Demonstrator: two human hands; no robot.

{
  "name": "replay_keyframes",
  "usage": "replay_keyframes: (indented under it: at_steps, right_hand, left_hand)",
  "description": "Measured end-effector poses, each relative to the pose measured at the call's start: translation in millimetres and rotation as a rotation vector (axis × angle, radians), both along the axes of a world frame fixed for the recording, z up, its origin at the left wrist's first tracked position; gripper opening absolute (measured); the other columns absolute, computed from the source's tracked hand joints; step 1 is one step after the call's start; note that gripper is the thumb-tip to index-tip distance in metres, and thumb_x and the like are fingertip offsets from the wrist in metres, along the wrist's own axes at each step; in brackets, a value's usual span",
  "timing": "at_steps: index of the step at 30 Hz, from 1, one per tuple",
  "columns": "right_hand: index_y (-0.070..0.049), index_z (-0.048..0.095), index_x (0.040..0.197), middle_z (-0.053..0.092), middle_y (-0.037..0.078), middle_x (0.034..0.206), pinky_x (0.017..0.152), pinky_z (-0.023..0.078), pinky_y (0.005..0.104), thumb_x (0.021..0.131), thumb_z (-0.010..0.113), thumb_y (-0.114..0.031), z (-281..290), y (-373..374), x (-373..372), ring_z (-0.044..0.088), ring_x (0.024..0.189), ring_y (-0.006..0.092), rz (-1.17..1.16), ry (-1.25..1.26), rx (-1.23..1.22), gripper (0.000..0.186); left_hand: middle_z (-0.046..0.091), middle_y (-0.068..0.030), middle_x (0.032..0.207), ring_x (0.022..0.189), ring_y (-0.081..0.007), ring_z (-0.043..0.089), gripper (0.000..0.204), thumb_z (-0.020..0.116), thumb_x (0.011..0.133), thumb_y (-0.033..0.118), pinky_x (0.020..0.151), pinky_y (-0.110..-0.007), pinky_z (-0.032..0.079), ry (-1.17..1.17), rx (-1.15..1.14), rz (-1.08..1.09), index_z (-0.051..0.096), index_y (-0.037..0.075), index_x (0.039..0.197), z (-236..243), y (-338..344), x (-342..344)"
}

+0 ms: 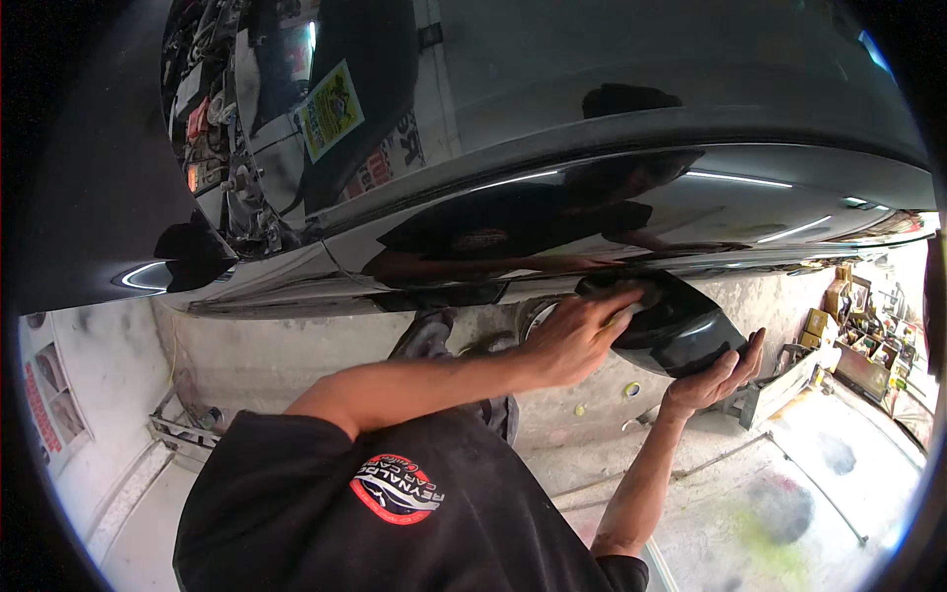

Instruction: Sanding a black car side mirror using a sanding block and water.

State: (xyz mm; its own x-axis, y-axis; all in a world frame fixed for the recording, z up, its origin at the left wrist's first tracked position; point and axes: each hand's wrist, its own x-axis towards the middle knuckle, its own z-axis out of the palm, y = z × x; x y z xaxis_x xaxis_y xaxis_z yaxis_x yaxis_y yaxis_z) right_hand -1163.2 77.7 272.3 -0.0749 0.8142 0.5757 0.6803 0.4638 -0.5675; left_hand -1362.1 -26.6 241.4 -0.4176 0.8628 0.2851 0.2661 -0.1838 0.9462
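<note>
A glossy black shell, shaped like a car's side mirror housing [671, 331], sits close against the side of a shiny black car [552, 222]. My right hand [712, 380] cups its rounded outer end from below, thumb and fingers wrapped round the edge. Against the inner part of the shell, my left hand [584, 335] presses with its fingers bunched together. Something small and dark, perhaps a pad or cloth, shows at the left fingertips, with a yellowish bit below them; I cannot make out what it is. Whether the shell is fixed to the car is hidden.
At the upper left lies an engine bay [202, 128] with exposed parts. A yellow-green sticker [333, 111] shows on a dark panel. To the right, a cluttered shelf [868, 350] stands by the wall. Small tape rolls [631, 389] lie on the floor, beyond my shoes [424, 335].
</note>
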Motion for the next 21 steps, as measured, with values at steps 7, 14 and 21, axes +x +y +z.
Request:
replay_keyframes:
  at_steps: [7,14,21]
  right_hand:
    - [0.005,0.052,0.153,0.052,0.021,0.155,0.121,0.033,0.0482,0.111,0.041,-0.036,-4.4,2.3,4.8,0.045,0.142,0.0333,0.01,-0.014,0.012,0.06]
    - [0.005,0.05,0.155,0.05,0.024,0.155,0.125,0.032,0.0472,0.112,0.041,-0.037,-7.1,2.7,1.0,0.046,0.145,0.0343,0.023,-0.019,-0.008,0.061]
    - [0.005,0.051,0.155,0.051,0.022,0.155,0.124,0.032,0.0464,0.112,0.041,-0.037,-1.0,3.3,4.2,0.046,0.143,0.0332,-0.014,-0.026,-0.013,0.061]
  left_hand:
    - [0.075,-0.0152,0.084,0.06,-0.019,0.067,0.04,0.049,0.115,0.021,0.059,-0.035,0.053,-0.036,-0.101,-0.206,0.061,0.003,0.148,-3.2,-10.2,-4.8]
    - [0.052,-0.0225,0.16,0.146,-0.0358,0.054,0.045,0.053,0.111,0.015,0.121,-0.044,0.045,-0.142,-0.222,-0.452,0.054,-0.001,0.153,14.5,31.6,-21.2]
    - [0.04,-0.0181,0.169,0.159,-0.0311,0.034,0.056,0.061,0.105,0.006,0.131,-0.045,0.032,-0.108,-0.051,-0.423,0.047,0.003,0.159,14.4,-14.5,-11.5]
